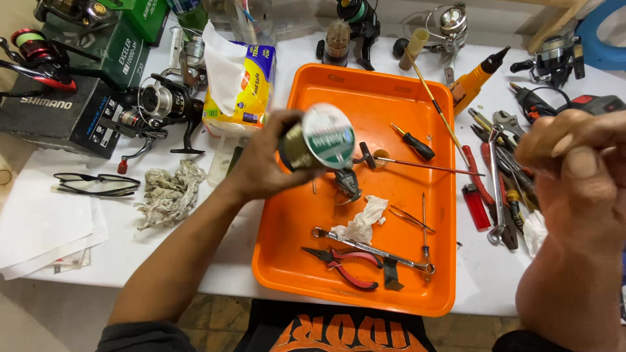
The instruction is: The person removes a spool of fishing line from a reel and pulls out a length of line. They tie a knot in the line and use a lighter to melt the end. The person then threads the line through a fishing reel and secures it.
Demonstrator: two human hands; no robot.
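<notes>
My left hand (261,163) grips a spool of olive fishing line (317,138) with a round white and green label, held above the left part of the orange tray (424,287). My right hand (577,163) is raised at the right, close to the camera, with its fingers pinched together; whether it holds a thin line I cannot tell. Under the spool, a small dark reel part (347,184) lies in the tray.
The tray holds a black-handled screwdriver (413,141), crumpled tissue (362,220), a wrench (372,248), red pliers (345,264) and tweezers. Right of it lie several hand tools (499,169) and a red lighter (476,205). On the left are fishing reels (160,104), boxes, glasses (94,184), a dirty rag (168,192) and a tissue pack (244,81).
</notes>
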